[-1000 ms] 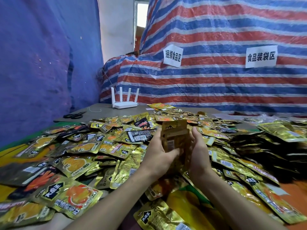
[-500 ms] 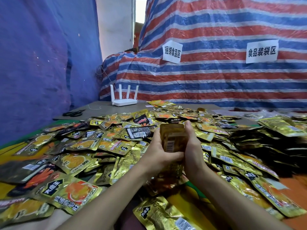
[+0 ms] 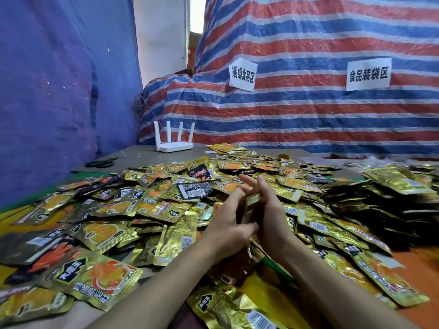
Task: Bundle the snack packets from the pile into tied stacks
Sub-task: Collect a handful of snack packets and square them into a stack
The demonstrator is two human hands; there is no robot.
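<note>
Forearms forward, palms facing. Packet stack edge-up between them: my left hand thumb-grips it, my right hand presses flat.

Soft even daylight, blown-out opening at top, glare on foil packets, wide-angle bending at edges, right side blurred.
</note>
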